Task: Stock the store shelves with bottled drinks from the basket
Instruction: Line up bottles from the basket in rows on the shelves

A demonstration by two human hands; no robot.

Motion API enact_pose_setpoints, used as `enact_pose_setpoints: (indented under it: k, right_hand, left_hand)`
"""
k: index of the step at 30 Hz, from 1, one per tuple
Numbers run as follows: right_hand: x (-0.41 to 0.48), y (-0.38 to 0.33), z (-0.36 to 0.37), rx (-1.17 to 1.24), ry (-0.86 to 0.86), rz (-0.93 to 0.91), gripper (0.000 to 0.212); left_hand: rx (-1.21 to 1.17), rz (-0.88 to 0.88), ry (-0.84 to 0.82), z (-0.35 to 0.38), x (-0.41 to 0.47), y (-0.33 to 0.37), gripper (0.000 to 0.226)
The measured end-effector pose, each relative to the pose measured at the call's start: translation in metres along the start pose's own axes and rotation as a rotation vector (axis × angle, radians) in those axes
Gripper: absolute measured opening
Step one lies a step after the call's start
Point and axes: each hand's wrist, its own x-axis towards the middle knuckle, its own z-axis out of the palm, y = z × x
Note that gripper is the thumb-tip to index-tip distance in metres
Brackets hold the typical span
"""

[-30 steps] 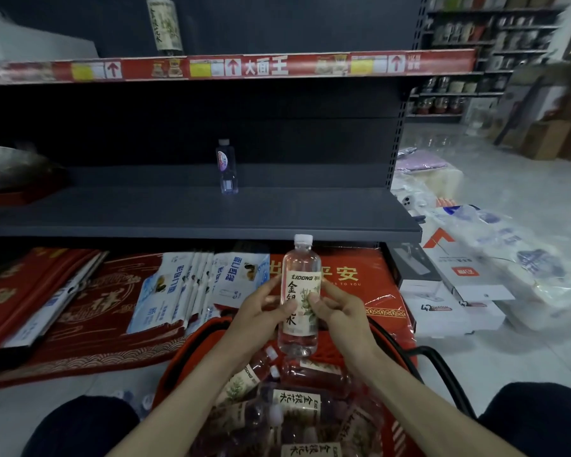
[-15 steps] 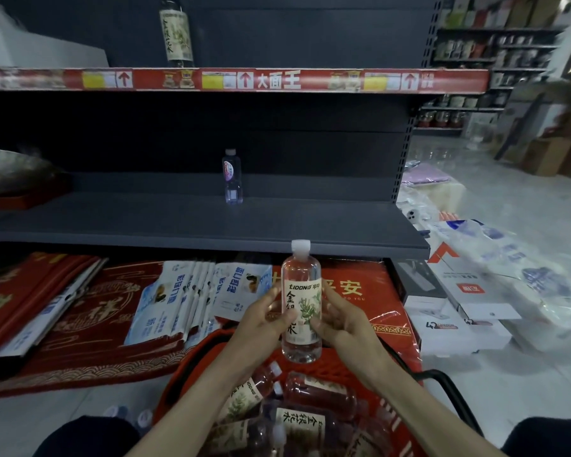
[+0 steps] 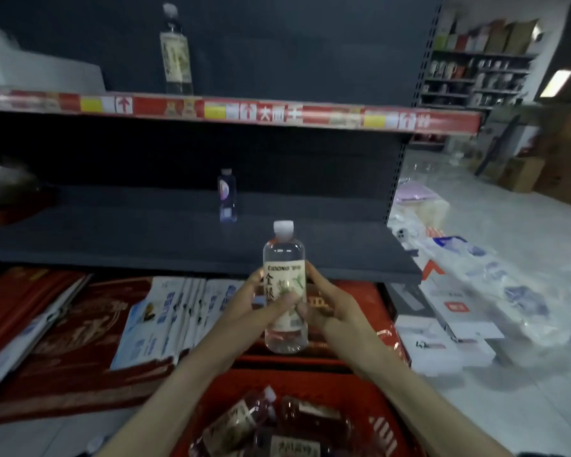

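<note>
I hold a clear bottle (image 3: 285,258) with a white cap and cream label upright above the red basket (image 3: 381,427). My left hand (image 3: 257,303) grips its label from the left, and my right hand (image 3: 327,308) grips it from the right. The bottle's top reaches the front edge of the dark middle shelf (image 3: 145,239). Several more labelled bottles (image 3: 277,420) lie in the basket. A small blue-labelled bottle (image 3: 227,196) stands far back on the middle shelf. A tall labelled bottle (image 3: 175,54) stands on the upper shelf (image 3: 277,117).
Red mats (image 3: 80,324) and white-blue packets (image 3: 172,311) lie on the lowest level under the shelf. White boxes (image 3: 442,328) and plastic-wrapped packs (image 3: 495,268) cover the floor to the right. Cardboard boxes (image 3: 524,173) and stocked shelving (image 3: 475,77) stand far right.
Both hands have lifted the bottle higher, up to the middle shelf's front edge. The view has tilted upward, showing more of the upper shelf and less of the basket.
</note>
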Motion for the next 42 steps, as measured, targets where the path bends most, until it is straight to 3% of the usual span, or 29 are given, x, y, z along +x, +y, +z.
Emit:
enact_pose_setpoints:
  k: [8, 12, 15, 17, 19, 21, 23, 28, 32, 34, 37, 39, 42]
  right_hand:
    - [-0.040, 0.076, 0.021, 0.162, -0.022, 0.406, 0.065]
    - [-0.059, 0.130, -0.005, 0.246, 0.221, 0.804, 0.031]
    - [-0.092, 0.167, -0.028, 0.223, 0.409, 1.025, 0.007]
    - [-0.110, 0.176, -0.030, 0.080, 0.362, 1.115, 0.009]
    - [-0.120, 0.176, -0.023, -0.029, 0.160, 1.161, 0.011]
    - [-0.123, 0.182, -0.014, -0.045, 0.113, 1.171, 0.012]
    - [-0.127, 0.198, -0.002, 0.034, 0.233, 1.164, 0.021]
    - [-0.142, 0.224, 0.011, 0.104, 0.313, 1.092, 0.008]
    - [-0.141, 0.224, 0.005, -0.180, 0.293, 1.054, 0.012]
    - [-0.134, 0.221, 0.005, -0.405, 0.230, 0.930, 0.013]
    - [-0.113, 0.199, 0.003, -0.686, 0.176, 0.692, 0.037]
    - [-0.095, 0.173, -0.002, -0.599, 0.253, 0.582, 0.047]
    - [-0.069, 0.129, -0.010, -0.277, 0.360, 0.490, 0.057]
  left_hand:
    - [0.090, -0.258, 0.041, 0.016, -0.018, -0.086, 0.047]
    - [0.108, -0.336, 0.003, 0.019, -0.014, -0.093, 0.060]
    - [0.139, -0.362, -0.004, 0.018, -0.006, -0.100, 0.047]
    - [0.152, -0.373, -0.013, 0.019, -0.002, -0.104, 0.048]
    - [0.163, -0.387, -0.026, 0.023, -0.001, -0.108, 0.057]
    - [0.168, -0.395, -0.060, 0.027, 0.000, -0.112, 0.063]
    - [0.185, -0.384, -0.095, 0.032, 0.001, -0.114, 0.067]
    - [0.198, -0.352, -0.120, 0.039, 0.001, -0.111, 0.082]
    - [0.181, -0.333, -0.116, 0.034, -0.002, -0.108, 0.082]
    - [0.192, -0.318, -0.106, 0.030, -0.003, -0.107, 0.080]
    - [0.173, -0.310, -0.080, 0.022, -0.004, -0.104, 0.089]
    - [0.154, -0.291, -0.061, 0.018, -0.004, -0.101, 0.096]
    - [0.117, -0.240, -0.034, 0.011, -0.006, -0.084, 0.091]
